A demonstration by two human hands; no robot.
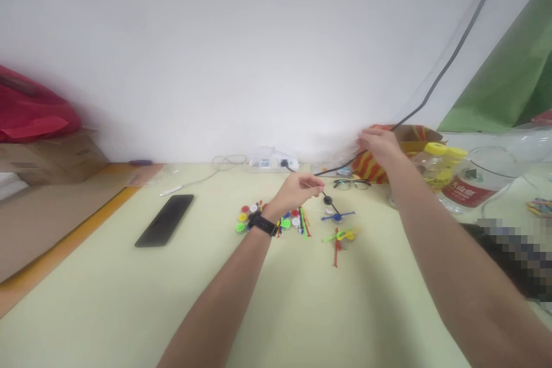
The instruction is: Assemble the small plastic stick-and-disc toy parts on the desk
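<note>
Forearms (437, 241) cropped, left hand (297, 191) partly hiding pieces (286, 223)

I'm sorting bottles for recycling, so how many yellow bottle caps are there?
2: one cap nearer the right forearm, the other cap just right of it, beside the red-labelled bottle. More may be hidden behind the forearm.

On the near side of the left hand (297, 192) and right hand (382, 145), I see open desk (302, 299) past some loose parts (337, 218). Discs (241, 218) crowd the left wrist (268, 213); a phone (164, 221) lies farther left. A bag (366, 169) and cable (457, 49) hem in the right hand, bottles (468, 188) stand to its right, and the wall (215, 69) stops both ahead.
</note>
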